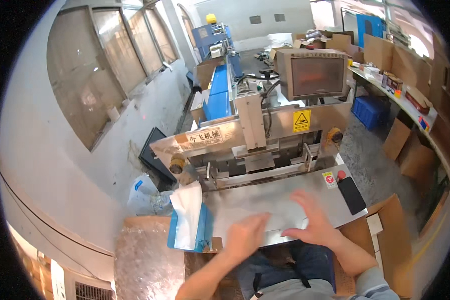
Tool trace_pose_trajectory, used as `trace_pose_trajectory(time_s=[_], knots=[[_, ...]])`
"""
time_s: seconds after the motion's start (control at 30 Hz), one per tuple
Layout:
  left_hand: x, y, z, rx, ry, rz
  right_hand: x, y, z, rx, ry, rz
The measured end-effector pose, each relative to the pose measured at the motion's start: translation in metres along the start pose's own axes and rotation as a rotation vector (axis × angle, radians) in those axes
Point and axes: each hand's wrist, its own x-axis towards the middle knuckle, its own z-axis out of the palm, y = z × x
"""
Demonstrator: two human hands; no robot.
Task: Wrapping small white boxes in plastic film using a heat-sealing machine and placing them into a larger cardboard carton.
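Note:
My left hand (246, 234) hovers at the near edge of the metal worktop (230, 202), its fingers drawn together and slightly smeared by motion. Whether something thin sits in them, I cannot make out. To its right, my right hand (312, 222) is open, thumb and fingers spread wide apart, with nothing visible between them. A blue open-topped box (207, 227) stands left of my left hand, with white sheets or flat bags (187, 210) leaning out of it. Beyond both hands is the machine's metal frame (280, 127) with a central press block (259, 162).
A black phone-like slab (351, 196) and a red button (341, 174) sit at the worktop's right. A monitor (317, 75) tops the machine; a blue conveyor (218, 95) runs behind. A cardboard box (392, 225) with white cartons stands right, a plastic-covered box (147, 260) left.

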Motion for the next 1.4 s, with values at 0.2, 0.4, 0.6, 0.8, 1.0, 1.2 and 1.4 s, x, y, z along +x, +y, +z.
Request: trace_pose_trajectory(time_s=[0.2,0.4,0.6,0.8,1.0,1.2,1.4], knots=[[-0.011,0.03,0.016,-0.26,-0.147,-0.257,-0.004,0.021,-0.003,0.119,-0.507,0.261],[-0.02,-0.012,0.042,-0.786,-0.148,-0.834,-0.003,0.018,0.002,0.107,0.062,-0.202],[-0.015,-0.013,0.053,-0.258,0.089,-0.395,-0.018,0.039,0.004,0.059,-0.108,-0.242],[0.012,-0.002,0.035,-0.117,-0.539,-0.115,-0.02,0.051,0.009,-0.047,-0.255,-0.274],[0.019,-0.023,0.014,-0.018,-0.655,-0.148,0.0,0.072,-0.009,0.12,-0.673,-0.009],[0.044,-0.067,0.011,0.011,-0.664,-0.21,0.031,0.128,0.005,0.093,-0.529,-0.169],[0.087,-0.188,0.045,-0.179,-0.748,-0.402,0.085,0.203,0.076,0.112,-0.595,0.101]])
